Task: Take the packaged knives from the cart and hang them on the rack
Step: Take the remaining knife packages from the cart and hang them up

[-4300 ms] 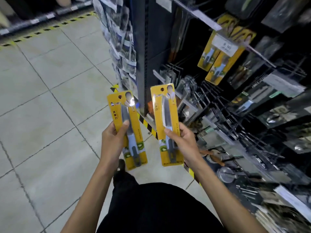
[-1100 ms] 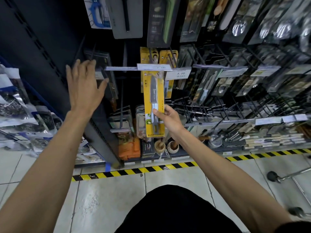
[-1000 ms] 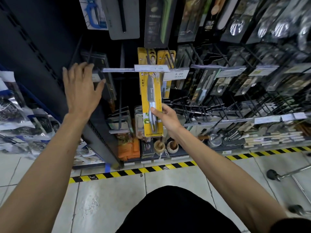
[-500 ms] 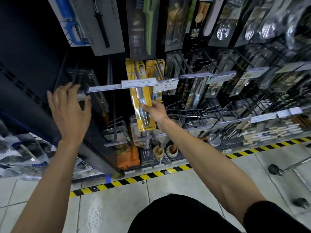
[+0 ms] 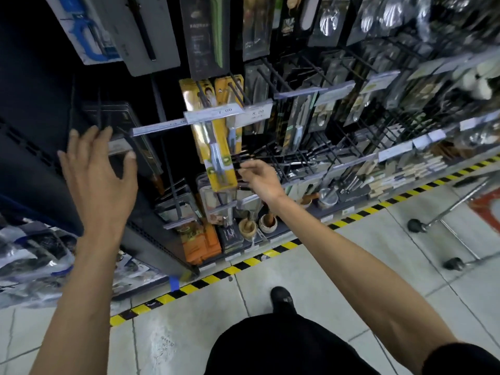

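A yellow packaged knife (image 5: 216, 158) hangs on a black peg (image 5: 202, 97) of the rack, behind a white price tag (image 5: 213, 115). More yellow knife packs (image 5: 230, 89) hang on the neighbouring peg to its right. My right hand (image 5: 259, 177) is at the lower right edge of the front pack, with its fingertips loosely apart and just off the card. My left hand (image 5: 100, 171) is spread open at the left, its fingers against a dark boxed item (image 5: 119, 123) on the rack. It holds nothing.
Dark packs of knives and utensils (image 5: 297, 123) fill the pegs to the right, and wooden mortars (image 5: 247, 226) stand on the bottom shelf. A yellow-black floor stripe (image 5: 243, 263) runs along the rack's base. The cart's metal leg and wheels (image 5: 415, 226) are at the right.
My right hand pushed the yellow pack onto the peg and let go, drawing slightly right. My left hand stayed open and sank lower. The view tilted up along the rack.
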